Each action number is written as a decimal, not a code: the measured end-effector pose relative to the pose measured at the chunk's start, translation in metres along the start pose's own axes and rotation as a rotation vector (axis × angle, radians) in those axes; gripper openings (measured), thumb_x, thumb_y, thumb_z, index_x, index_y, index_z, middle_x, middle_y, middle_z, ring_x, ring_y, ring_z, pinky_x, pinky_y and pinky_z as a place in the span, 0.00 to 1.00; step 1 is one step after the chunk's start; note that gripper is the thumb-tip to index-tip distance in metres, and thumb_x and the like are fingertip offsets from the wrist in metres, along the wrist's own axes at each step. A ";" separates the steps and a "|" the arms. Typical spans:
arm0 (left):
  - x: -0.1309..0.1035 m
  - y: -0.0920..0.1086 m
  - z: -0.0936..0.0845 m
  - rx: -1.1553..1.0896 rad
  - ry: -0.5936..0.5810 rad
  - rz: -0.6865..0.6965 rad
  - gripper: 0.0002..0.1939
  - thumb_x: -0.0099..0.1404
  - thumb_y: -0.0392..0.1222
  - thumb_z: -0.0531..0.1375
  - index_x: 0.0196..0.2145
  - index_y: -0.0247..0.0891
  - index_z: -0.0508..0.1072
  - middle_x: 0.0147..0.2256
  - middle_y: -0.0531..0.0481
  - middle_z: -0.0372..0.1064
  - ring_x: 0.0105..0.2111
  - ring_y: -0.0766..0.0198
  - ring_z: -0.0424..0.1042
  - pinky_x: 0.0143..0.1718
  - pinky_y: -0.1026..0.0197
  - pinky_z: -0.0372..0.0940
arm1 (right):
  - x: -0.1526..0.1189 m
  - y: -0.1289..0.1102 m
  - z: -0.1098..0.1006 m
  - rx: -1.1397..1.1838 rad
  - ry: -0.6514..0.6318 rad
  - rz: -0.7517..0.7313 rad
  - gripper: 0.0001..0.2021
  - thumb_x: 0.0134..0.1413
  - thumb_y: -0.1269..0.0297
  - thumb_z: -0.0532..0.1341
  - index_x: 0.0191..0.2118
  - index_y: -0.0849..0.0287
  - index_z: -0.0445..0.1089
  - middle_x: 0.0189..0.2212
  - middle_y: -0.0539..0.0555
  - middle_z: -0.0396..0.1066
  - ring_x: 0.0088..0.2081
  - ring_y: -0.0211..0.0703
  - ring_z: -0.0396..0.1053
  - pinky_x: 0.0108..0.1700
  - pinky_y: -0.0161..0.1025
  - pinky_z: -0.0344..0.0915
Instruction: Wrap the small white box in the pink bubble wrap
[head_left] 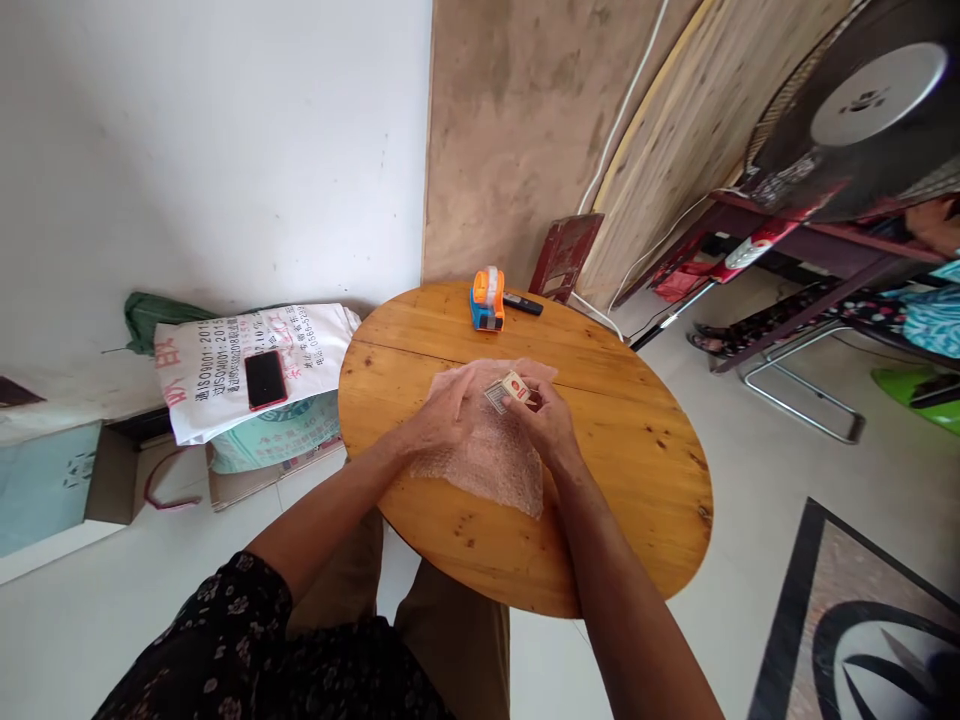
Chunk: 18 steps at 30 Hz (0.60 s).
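A sheet of clear, pinkish bubble wrap [499, 465] lies on the round wooden table [622, 450]. My right hand [546, 415] grips a small, light-coloured box [498, 396] with a red mark, held over the upper part of the wrap. To the left of the box, my left hand [442, 415] rests at the wrap with its fingers stretched out and holds nothing that I can make out. Near the table's far edge sits an orange and blue tape dispenser [487, 298], and a black object [523, 303] lies beside it.
Left of the table, a phone [266, 380] lies on a white printed sack [202, 365]. A large fan [862, 110] stands at the upper right, near a dark red desk [847, 245]. Part of a seated person [934, 320] shows at the right edge.
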<state>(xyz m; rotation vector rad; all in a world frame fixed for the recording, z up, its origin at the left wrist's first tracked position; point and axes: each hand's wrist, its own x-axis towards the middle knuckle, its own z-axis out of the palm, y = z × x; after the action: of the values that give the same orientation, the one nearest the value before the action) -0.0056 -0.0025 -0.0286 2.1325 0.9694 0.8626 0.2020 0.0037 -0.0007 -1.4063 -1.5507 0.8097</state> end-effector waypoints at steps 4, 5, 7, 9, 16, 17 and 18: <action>0.002 -0.010 0.004 -0.187 0.080 -0.073 0.42 0.65 0.38 0.51 0.71 0.36 0.35 0.70 0.36 0.42 0.68 0.51 0.53 0.66 0.42 0.55 | -0.006 0.003 0.001 0.080 0.000 0.022 0.23 0.42 0.51 0.67 0.44 0.57 0.69 0.42 0.58 0.77 0.42 0.50 0.76 0.47 0.49 0.72; 0.003 -0.012 0.004 -0.213 0.085 -0.085 0.41 0.66 0.38 0.51 0.71 0.37 0.34 0.70 0.37 0.42 0.67 0.52 0.55 0.66 0.42 0.56 | -0.007 0.003 0.001 0.084 -0.010 0.019 0.23 0.42 0.51 0.67 0.44 0.58 0.69 0.42 0.58 0.77 0.42 0.50 0.76 0.48 0.48 0.72; 0.003 -0.015 0.004 -0.235 0.079 -0.093 0.40 0.67 0.39 0.50 0.71 0.39 0.35 0.71 0.38 0.42 0.66 0.53 0.56 0.66 0.43 0.56 | -0.009 0.003 0.000 0.072 -0.040 0.002 0.23 0.42 0.51 0.66 0.45 0.58 0.69 0.42 0.58 0.77 0.42 0.50 0.76 0.47 0.48 0.72; 0.003 -0.014 0.003 -0.241 0.065 -0.099 0.39 0.68 0.40 0.50 0.71 0.38 0.35 0.70 0.37 0.42 0.66 0.54 0.57 0.66 0.44 0.56 | -0.011 0.002 0.002 0.030 -0.070 -0.034 0.23 0.43 0.52 0.66 0.46 0.56 0.69 0.41 0.56 0.77 0.41 0.50 0.75 0.46 0.48 0.72; 0.002 -0.001 -0.001 -0.275 0.073 -0.103 0.37 0.72 0.47 0.50 0.71 0.37 0.38 0.69 0.34 0.47 0.65 0.52 0.59 0.65 0.46 0.59 | -0.017 -0.001 0.011 -0.155 -0.272 -0.107 0.25 0.45 0.61 0.63 0.53 0.56 0.68 0.44 0.56 0.77 0.40 0.49 0.75 0.44 0.47 0.73; 0.002 0.000 -0.001 -0.283 0.077 -0.098 0.37 0.72 0.46 0.51 0.71 0.38 0.38 0.69 0.34 0.47 0.65 0.52 0.59 0.64 0.45 0.59 | -0.017 -0.001 0.011 -0.147 -0.288 -0.111 0.26 0.46 0.61 0.62 0.55 0.56 0.67 0.47 0.57 0.76 0.41 0.49 0.75 0.46 0.47 0.72; 0.002 0.001 -0.002 -0.290 0.077 -0.098 0.36 0.72 0.46 0.51 0.71 0.39 0.39 0.69 0.35 0.47 0.65 0.51 0.59 0.64 0.44 0.59 | -0.017 0.000 0.010 -0.132 -0.299 -0.115 0.28 0.47 0.61 0.62 0.56 0.56 0.65 0.49 0.57 0.75 0.44 0.50 0.75 0.47 0.48 0.72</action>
<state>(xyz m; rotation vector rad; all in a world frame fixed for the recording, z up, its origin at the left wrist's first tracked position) -0.0057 -0.0013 -0.0263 1.8045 0.9171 0.9780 0.1927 -0.0125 -0.0083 -1.3178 -1.9265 0.8915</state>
